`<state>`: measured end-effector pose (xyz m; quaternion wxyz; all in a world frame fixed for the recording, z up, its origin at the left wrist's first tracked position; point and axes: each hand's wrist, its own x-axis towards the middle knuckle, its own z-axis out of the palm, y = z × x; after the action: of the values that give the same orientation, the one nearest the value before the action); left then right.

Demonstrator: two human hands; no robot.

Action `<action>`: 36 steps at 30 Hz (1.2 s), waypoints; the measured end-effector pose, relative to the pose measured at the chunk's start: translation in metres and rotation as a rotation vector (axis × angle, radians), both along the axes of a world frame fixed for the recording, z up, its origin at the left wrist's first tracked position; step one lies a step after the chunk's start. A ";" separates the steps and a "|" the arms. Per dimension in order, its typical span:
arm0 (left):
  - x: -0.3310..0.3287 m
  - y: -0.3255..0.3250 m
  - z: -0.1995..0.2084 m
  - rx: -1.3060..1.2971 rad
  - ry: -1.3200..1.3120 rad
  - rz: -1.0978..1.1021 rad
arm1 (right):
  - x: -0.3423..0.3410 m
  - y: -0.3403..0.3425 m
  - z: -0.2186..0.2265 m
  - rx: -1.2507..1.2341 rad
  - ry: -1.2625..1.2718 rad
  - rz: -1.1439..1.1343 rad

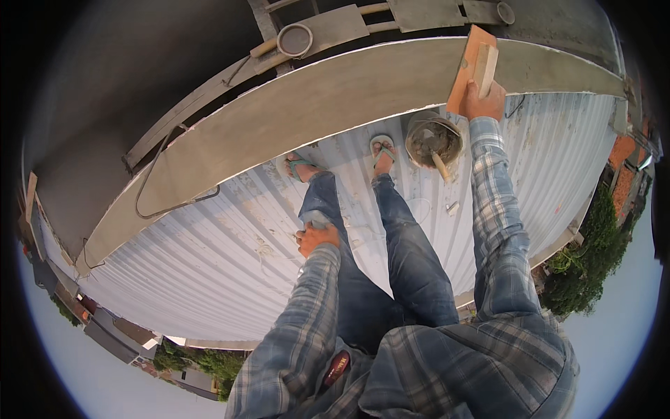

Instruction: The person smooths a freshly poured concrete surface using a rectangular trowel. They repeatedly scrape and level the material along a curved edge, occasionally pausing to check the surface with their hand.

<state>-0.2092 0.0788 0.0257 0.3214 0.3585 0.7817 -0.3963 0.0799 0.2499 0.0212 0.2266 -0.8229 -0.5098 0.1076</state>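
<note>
My right hand (485, 101) grips the wooden handle of an orange plastering float (463, 77). The float's blade lies against the top of a curved grey plastered wall (335, 94). My left hand (317, 239) is closed around a pale grey, sponge-like piece (315, 218) in front of my left knee; its exact kind is unclear. Just left of my right forearm stands a bucket (412, 140) with grey mortar in it. A tool with a wooden handle (441, 167) leans out over the bucket's near rim, its head in the mortar.
I stand in sandals on a ribbed metal roof sheet (230, 258) spotted with mortar. Beyond the wall, planks carry a round mortar pan (294, 40) and a second pan (505, 12). A bent metal rod (143, 192) hooks over the wall at left. Trees (583, 258) lie far below.
</note>
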 end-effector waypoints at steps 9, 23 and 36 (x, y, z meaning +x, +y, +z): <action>0.008 0.002 -0.015 0.017 0.015 0.013 | -0.207 0.024 0.006 -0.247 0.265 0.427; 0.001 -0.009 -0.010 0.044 -0.001 0.084 | -0.127 0.036 0.000 0.000 0.149 0.057; -0.004 -0.004 -0.014 0.046 -0.033 0.073 | 0.218 0.001 0.019 -0.261 -0.339 -0.365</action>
<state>-0.2128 0.0747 0.0120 0.3400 0.3436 0.7978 -0.3604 0.2977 0.2508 0.0402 0.0458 -0.9296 -0.3655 -0.0096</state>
